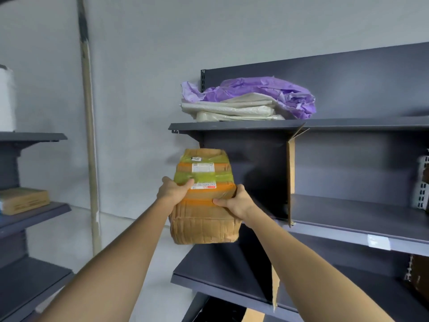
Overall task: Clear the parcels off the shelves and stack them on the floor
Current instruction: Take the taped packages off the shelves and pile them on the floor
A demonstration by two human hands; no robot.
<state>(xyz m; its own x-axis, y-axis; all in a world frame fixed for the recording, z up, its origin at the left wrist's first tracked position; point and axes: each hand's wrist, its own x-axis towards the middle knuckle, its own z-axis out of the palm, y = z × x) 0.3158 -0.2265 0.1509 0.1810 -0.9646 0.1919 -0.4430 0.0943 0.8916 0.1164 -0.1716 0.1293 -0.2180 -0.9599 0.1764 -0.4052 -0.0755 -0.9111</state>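
Observation:
A brown cardboard parcel (204, 219) wrapped in orange and yellow-green tape, with white labels on top, hangs in the air at the left end of the dark grey shelf unit (348, 217). My left hand (173, 189) grips its left side and my right hand (234, 203) grips its right side. The parcel sits mostly clear of the middle shelf, off its left edge. A pile of purple and white plastic mailer bags (250, 101) lies on the top shelf above.
A flattened cardboard sheet (290, 173) stands upright on the middle shelf just right of my hands. A second grey shelf unit (32, 210) at the left carries a flat brown parcel (23, 201). A pole (89, 135) leans against the grey wall between the units.

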